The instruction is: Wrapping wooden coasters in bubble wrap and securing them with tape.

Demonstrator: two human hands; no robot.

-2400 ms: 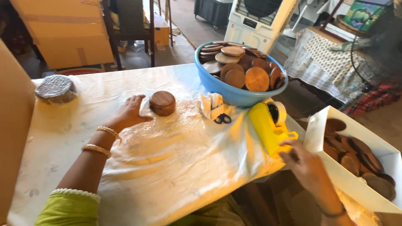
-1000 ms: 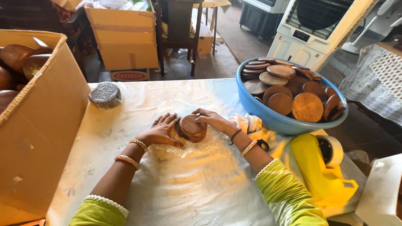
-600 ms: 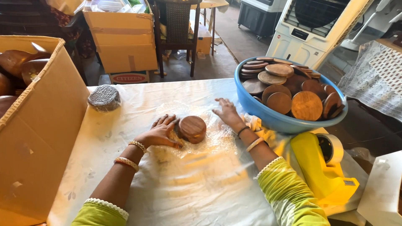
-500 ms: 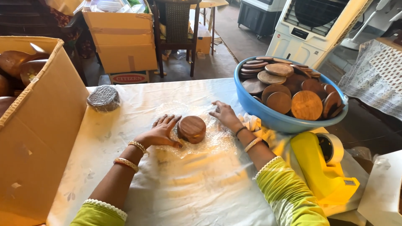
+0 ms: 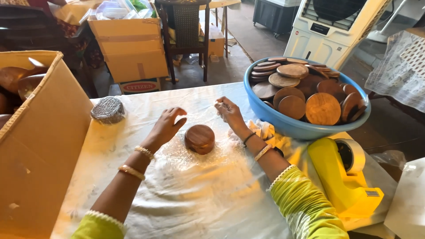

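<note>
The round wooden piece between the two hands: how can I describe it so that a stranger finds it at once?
Start at the table covered with clear plastic sheet, with the big blue basin at its right. The round wooden piece lies alone in the middle, between the left hand and the right hand. Unlike the discs piled in the basin, it sits by itself, dark brown and unwrapped.

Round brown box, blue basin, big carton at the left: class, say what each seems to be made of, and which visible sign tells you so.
Round brown box: seems to be wood, smooth and slightly glossy; brown tone with a soft highlight on the lid. Blue basin: probably plastic; uniform bright colour, smooth moulded rim. Big carton: cardboard; matt tan faces and a raw edge along the top.
</note>
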